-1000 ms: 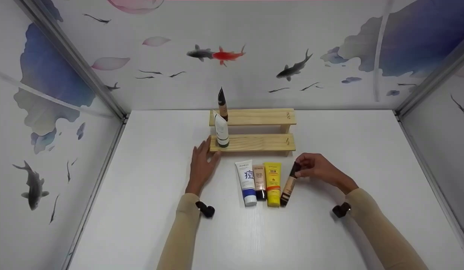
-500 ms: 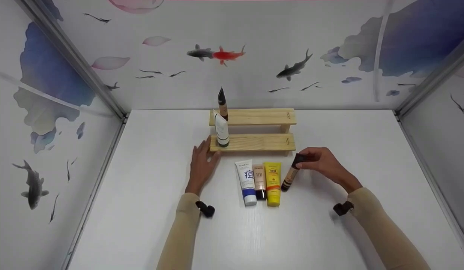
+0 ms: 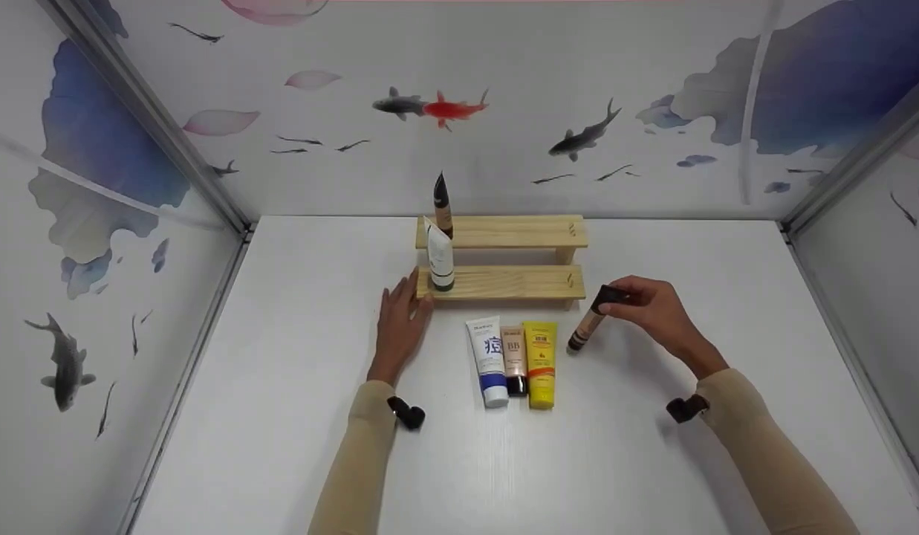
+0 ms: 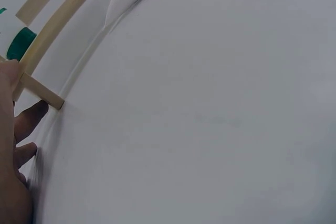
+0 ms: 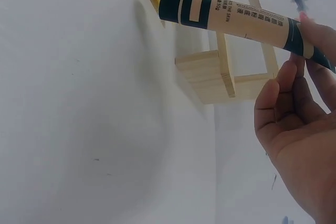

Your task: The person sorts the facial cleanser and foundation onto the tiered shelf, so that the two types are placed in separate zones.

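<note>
In the head view, my right hand [image 3: 656, 312] pinches a beige-and-black foundation tube [image 3: 589, 325] by its dark flat end. The tube is tilted above the table, its dark cap [image 5: 176, 7] pointing down-left. My left hand [image 3: 402, 327] rests at the left end of a two-tier wooden stand [image 3: 515, 282], its thumb and fingers touching the lower plank and leg. On that lower plank stands a white tube [image 3: 440, 260] with a dark green cap. Behind it, a dark-tipped beige tube [image 3: 443, 208] stands upright on the upper plank.
Three tubes lie side by side on the white table [image 3: 466, 461] in front of the stand: a white-and-blue one [image 3: 490, 360], a beige BB cream [image 3: 513, 357] and a yellow one [image 3: 541, 364]. Walls printed with fish [image 3: 584, 137] enclose the table.
The right hand has lifted the foundation tube from beside the yellow tube, moving it away from me and slightly right. The left hand stays at the stand.
</note>
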Tool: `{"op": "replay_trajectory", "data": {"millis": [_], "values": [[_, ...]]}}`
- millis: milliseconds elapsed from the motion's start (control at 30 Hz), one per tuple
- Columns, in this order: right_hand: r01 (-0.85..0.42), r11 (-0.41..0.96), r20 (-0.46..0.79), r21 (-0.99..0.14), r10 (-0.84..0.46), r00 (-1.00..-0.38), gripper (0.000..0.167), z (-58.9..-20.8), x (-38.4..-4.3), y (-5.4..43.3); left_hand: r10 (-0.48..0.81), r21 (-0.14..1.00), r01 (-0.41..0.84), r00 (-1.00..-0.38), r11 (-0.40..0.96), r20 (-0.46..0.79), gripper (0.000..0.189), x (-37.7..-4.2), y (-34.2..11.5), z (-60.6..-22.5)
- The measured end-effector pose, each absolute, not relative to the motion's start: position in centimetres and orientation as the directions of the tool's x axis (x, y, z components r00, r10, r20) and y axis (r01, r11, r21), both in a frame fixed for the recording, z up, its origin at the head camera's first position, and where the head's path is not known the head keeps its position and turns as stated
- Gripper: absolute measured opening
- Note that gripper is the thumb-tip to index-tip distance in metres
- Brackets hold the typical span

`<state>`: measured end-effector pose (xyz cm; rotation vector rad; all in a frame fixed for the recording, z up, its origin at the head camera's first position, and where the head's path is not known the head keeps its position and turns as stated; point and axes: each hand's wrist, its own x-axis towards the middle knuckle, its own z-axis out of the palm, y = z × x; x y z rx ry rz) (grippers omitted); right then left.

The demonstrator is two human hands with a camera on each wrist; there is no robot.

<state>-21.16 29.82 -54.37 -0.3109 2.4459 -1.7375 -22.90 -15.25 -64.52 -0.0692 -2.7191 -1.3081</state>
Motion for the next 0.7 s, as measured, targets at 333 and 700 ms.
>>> {"op": "replay_trajectory", "data": {"millis": [333, 700], "values": [[-0.138, 0.288, 0.091, -0.948, -0.169, -0.981, 0.034, -53.2, -21.3, 30.3, -0.033, 0.791, 0.053, -0.995, 0.61, 0.092, 0.071, -23.0, -15.1, -64.3], [-0.185, 0.281, 0.15, -0.942, -0.142, -0.978, 0.034, -52.0, -21.6, 30.3, -0.019, 0.789, 0.085, -0.992, 0.609, 0.121, 0.066, -23.1, -15.2, -64.2]]}}
